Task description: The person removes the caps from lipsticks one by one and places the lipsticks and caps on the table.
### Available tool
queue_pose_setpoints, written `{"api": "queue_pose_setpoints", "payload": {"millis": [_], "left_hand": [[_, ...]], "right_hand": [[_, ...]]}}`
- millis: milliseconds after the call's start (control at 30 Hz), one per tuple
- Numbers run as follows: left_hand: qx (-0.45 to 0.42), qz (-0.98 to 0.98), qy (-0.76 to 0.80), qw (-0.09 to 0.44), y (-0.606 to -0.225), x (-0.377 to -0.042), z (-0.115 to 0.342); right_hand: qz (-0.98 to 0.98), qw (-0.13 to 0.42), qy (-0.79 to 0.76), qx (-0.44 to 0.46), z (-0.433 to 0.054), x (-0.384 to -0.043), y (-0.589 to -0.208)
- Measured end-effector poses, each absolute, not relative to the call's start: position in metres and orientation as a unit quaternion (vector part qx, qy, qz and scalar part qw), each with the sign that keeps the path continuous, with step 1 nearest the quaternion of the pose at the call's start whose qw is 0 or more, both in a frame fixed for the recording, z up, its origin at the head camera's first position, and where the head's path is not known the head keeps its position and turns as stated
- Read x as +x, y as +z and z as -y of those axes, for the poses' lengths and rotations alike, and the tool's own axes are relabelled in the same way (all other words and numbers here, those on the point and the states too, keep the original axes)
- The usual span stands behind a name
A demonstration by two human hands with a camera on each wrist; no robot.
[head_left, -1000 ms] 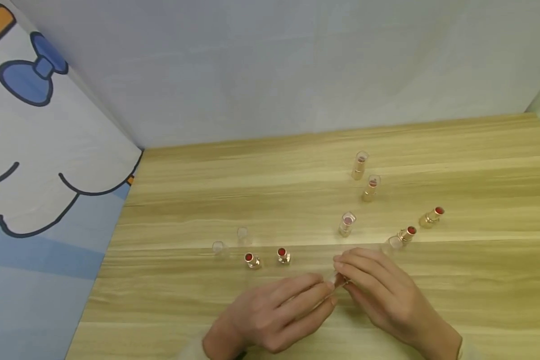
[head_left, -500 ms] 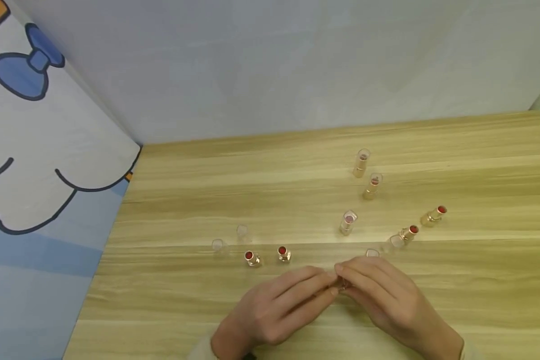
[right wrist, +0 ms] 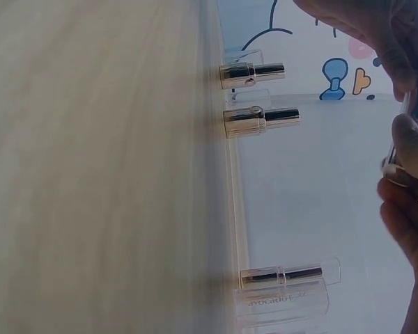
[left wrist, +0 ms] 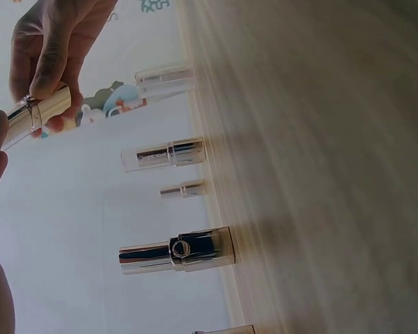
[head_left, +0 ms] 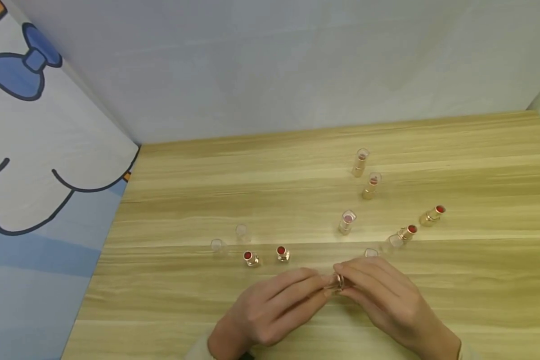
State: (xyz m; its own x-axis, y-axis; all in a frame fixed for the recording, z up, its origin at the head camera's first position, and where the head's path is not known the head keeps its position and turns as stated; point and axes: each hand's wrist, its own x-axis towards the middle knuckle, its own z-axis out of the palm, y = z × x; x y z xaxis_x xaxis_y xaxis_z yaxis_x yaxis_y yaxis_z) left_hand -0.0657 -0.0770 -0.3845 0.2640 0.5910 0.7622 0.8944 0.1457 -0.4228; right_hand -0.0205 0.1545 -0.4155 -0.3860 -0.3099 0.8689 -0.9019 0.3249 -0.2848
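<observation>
Both hands meet over the front part of the table around one lipstick (head_left: 338, 282). My left hand (head_left: 274, 306) pinches its clear end between thumb and fingertips. My right hand (head_left: 392, 302) grips the gold base, its fingers hiding much of it. In the left wrist view the lipstick (left wrist: 38, 115) lies tilted between the hands, held up off the table. Closest on the left stand two uncapped red lipsticks, one (head_left: 282, 253) beside the other (head_left: 250, 258). Just beyond my right hand stands a clear cap (head_left: 371, 253), partly hidden by it.
Two clear caps, one (head_left: 241, 231) near the other (head_left: 217, 245), stand at left. Capped lipsticks (head_left: 347, 222) stand behind the hands, two farther back. At right are two uncapped red lipsticks (head_left: 432, 216) and another clear cap (head_left: 395, 241). A pale wall (head_left: 297, 70) borders the table.
The lipstick between the hands has turned, and its gold ring now shows. My right hand has shifted slightly nearer me, and the clear cap beyond it has come into sight.
</observation>
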Motion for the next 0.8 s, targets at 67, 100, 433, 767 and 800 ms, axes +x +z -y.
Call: {"api": "queue_pose_setpoints", "payload": {"millis": [67, 100, 433, 767, 800], "left_hand": [[-0.633, 0.587, -0.159, 0.479, -0.3847, -0.0655, 0.0772], [-0.634, 0.587, -0.160, 0.477, -0.3847, -0.0653, 0.0772], [-0.636, 0.592, -0.180, 0.461, -0.3853, -0.0640, 0.0788], [-0.624, 0.602, -0.220, 0.446, -0.3796, -0.0629, 0.0861], [-0.623, 0.601, -0.224, 0.447, -0.3784, -0.0636, 0.0863]], "right_hand": [[0.735, 0.358, 0.400, 0.415, -0.1551, -0.0202, -0.4151], [0.738, 0.355, 0.397, 0.414, -0.1553, -0.0200, -0.4150], [0.740, 0.390, 0.363, 0.410, -0.1541, -0.0215, -0.4137], [0.745, 0.427, 0.346, 0.377, -0.1551, -0.0244, -0.4124], [0.744, 0.427, 0.349, 0.377, -0.1557, -0.0245, -0.4127]]}}
